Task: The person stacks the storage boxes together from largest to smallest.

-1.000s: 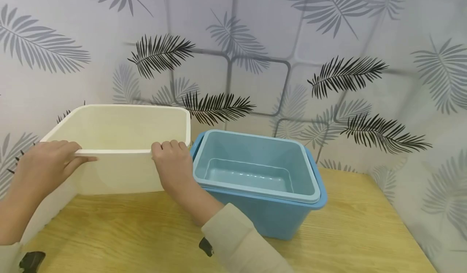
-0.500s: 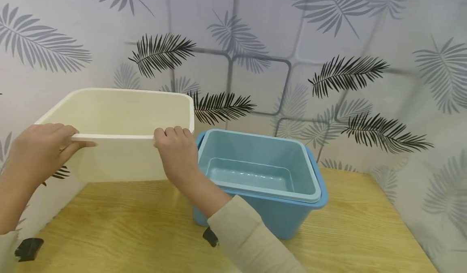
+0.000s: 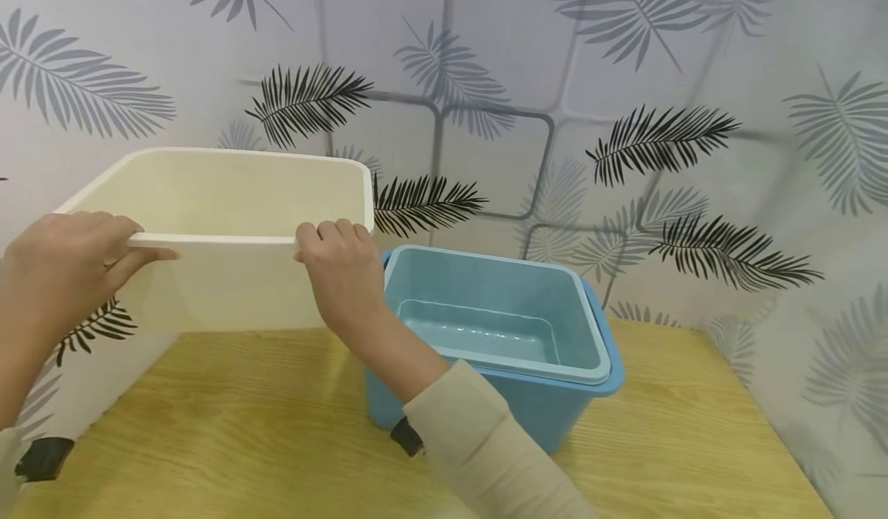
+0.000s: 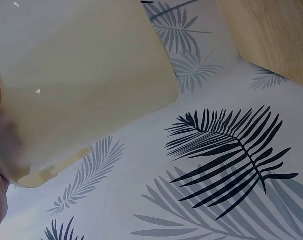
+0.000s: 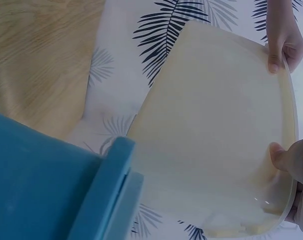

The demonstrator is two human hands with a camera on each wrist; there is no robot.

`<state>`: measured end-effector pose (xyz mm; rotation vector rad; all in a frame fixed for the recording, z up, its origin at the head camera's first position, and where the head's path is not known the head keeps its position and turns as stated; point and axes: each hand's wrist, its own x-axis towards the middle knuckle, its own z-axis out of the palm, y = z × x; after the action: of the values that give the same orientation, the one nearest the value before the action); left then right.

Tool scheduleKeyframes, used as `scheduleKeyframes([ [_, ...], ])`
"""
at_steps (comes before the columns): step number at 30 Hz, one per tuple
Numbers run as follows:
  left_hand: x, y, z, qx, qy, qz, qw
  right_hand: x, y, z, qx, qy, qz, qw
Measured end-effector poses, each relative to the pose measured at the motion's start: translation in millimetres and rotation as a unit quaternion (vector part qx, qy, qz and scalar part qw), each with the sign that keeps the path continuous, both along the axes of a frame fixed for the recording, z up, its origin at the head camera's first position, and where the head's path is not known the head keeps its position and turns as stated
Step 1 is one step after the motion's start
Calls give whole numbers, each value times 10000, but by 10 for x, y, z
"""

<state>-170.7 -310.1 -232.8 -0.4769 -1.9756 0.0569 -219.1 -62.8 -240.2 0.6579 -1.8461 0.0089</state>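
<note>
A cream plastic bin (image 3: 229, 284) hangs in the air over the left of the table, its mouth tilted toward me. My left hand (image 3: 65, 261) grips its near rim at the left corner, fingers over the edge and thumb under it along the outer wall. Near the right corner of the same rim my right hand (image 3: 340, 272) grips, with its thumb (image 5: 277, 155) pressed on the outside wall in the right wrist view. Just right of my right hand stands a light blue bin (image 3: 479, 303), nested inside a darker blue bin (image 3: 541, 411) on the table.
The wooden table (image 3: 694, 426) runs back to a wall (image 3: 499, 64) covered in leaf-patterned paper. My right forearm passes in front of the blue bins' left side. A black strap piece (image 3: 45, 457) sits by the left sleeve.
Both hands have lifted the cream bin higher, and its right end has shifted slightly to the right. The blue bins stay where they were.
</note>
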Motion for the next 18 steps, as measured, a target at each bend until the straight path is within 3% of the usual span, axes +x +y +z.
scheduleKeyframes([
  [6, 20, 45, 73, 122, -163, 112, 9997, 31, 52, 106, 16, 56, -58, 10000],
  [18, -53, 259, 130, 150, 365, -265, 9989, 42, 312, 191, 74, 150, -8, 9999],
])
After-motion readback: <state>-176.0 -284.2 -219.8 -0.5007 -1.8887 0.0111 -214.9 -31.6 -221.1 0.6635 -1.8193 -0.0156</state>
